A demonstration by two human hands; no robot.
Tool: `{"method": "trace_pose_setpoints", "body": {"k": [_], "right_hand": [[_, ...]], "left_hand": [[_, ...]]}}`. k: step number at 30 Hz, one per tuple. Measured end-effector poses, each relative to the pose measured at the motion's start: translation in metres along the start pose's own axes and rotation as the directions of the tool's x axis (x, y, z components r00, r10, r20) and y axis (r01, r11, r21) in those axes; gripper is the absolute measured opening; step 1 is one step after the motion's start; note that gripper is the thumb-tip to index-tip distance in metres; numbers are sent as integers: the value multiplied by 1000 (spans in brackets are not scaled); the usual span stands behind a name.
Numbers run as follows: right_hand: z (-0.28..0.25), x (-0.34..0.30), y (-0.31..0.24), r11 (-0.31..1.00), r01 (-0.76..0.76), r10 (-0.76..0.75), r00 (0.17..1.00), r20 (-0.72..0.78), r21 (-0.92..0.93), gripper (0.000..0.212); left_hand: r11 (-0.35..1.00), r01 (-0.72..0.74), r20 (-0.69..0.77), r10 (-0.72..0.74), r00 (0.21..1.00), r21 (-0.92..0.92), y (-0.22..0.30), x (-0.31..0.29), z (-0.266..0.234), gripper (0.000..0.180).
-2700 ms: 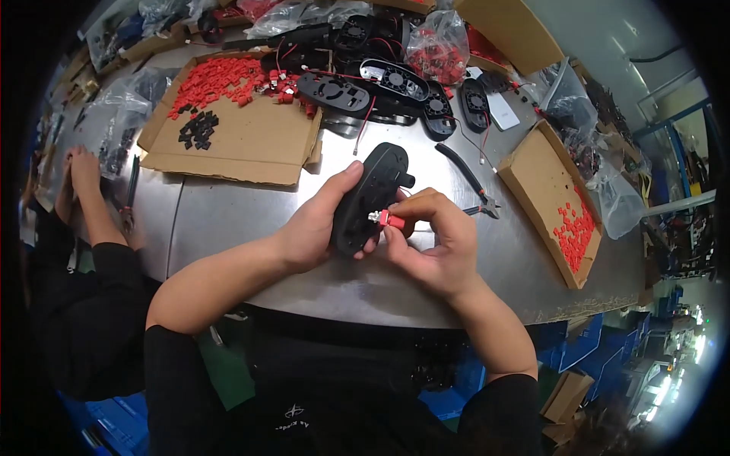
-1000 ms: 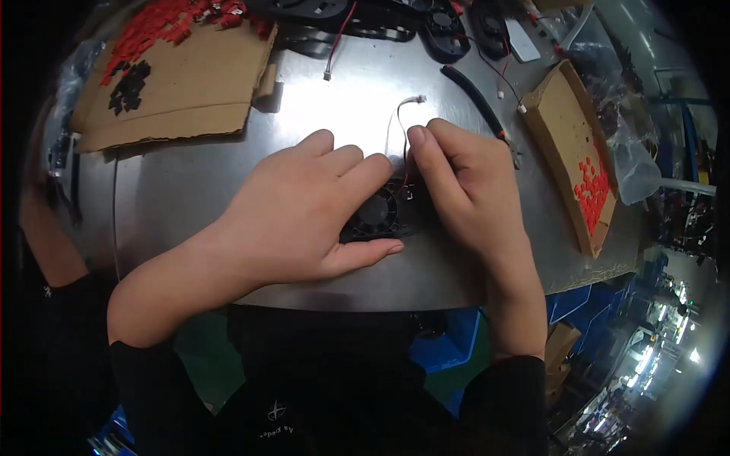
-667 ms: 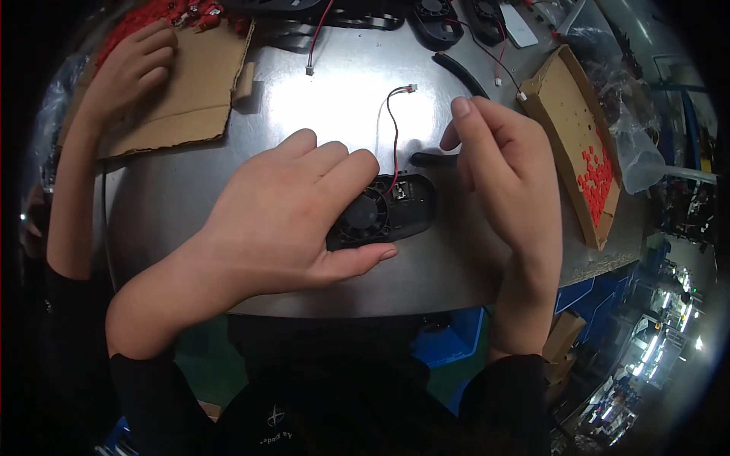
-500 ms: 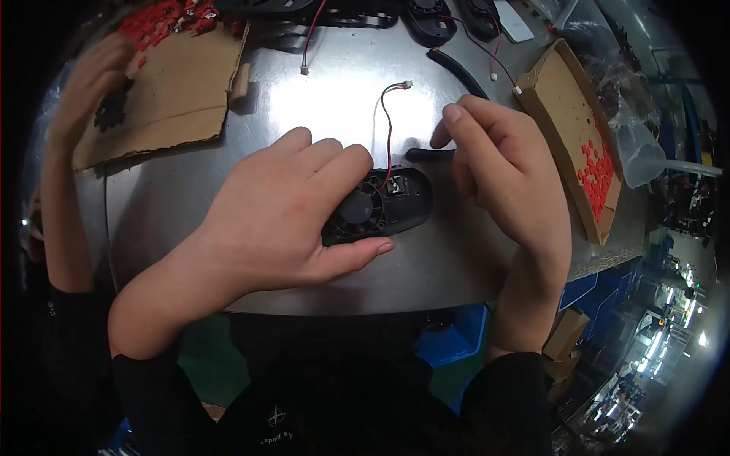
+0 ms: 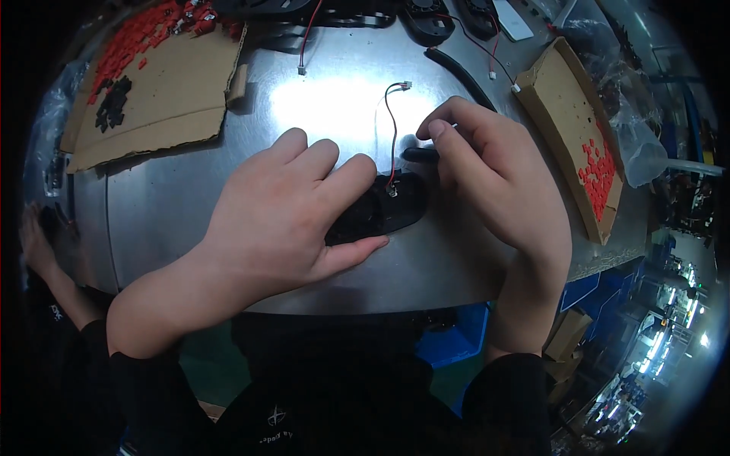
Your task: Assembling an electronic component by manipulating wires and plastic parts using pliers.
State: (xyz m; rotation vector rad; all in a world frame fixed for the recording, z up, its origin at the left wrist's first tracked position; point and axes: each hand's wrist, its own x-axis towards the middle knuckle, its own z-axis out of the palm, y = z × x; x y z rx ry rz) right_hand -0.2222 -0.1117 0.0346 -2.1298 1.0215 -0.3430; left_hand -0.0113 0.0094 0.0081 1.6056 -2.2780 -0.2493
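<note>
My left hand [image 5: 281, 205] is closed on a small black housing [image 5: 403, 213] with rounded ends, pressed against the metal table. Its fingers cover the left part, where a round fan lies in shadow. From the housing a thin red-and-black wire [image 5: 395, 137] runs up to a small white connector [image 5: 407, 86] lying on the table. Right of the housing, my right hand [image 5: 494, 167] has its thumb and index finger curled close together; what they hold, if anything, is too small or hidden. Beside its fingertips lies a black rod-like handle [image 5: 422, 154], partly covered by the hand.
At the left, a cardboard sheet [image 5: 175, 99] bears red pieces [image 5: 137, 45] and black pieces [image 5: 112, 105]. A cardboard tray [image 5: 559, 99] with red bits [image 5: 597, 178] stands at right. Other black housings [image 5: 427, 23] lie at the back. Another person's hand [image 5: 36, 247] is at far left.
The other person's hand has moved from the cardboard down to the far left. My right hand has shifted slightly left, its fingertips nearer the housing. The housing looks darker and slightly tilted.
</note>
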Motion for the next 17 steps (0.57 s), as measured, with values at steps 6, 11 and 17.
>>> {"method": "trace_pose_setpoints", "body": {"k": [6,11,17], "right_hand": [[3,1,2,998,57,-57,998,-36,3,27],[-1,0,-2,997,70,-68,996,-55,37,24],[-2,0,1,884,467,-459,878,136,-30,49]], "left_hand": [[994,41,68,-34,997,-106,-4,0,-1,51],[989,54,94,-42,995,-138,-6,0,-2,51],[995,-4,-6,3,1000,-104,-6,-1,-2,51]]}}
